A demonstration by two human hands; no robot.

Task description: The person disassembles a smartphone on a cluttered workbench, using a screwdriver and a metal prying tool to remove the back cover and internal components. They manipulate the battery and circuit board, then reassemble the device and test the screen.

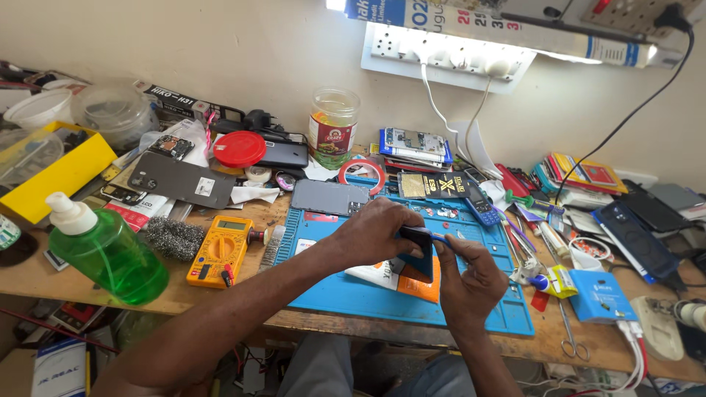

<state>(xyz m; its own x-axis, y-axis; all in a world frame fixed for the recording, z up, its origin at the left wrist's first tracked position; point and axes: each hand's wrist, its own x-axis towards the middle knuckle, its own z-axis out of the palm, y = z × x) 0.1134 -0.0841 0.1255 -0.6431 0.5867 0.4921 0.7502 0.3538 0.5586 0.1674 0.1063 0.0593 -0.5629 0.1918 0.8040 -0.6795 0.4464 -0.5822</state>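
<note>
Gripping dark phone (419, 250) by edges, left hand (371, 234) and right hand (471, 283) fingers closed; I judge it light, slick, fragile

A dark blue, flat rectangular smartphone (419, 250) stood tilted up on its lower edge, lifted clear of the table. The left grip (371, 234) wrapped its upper left side, thumb across the top corner. The right grip (471, 279) pinched a thin blue plastic pry tool (439, 237) against the phone's upper right edge.
</note>
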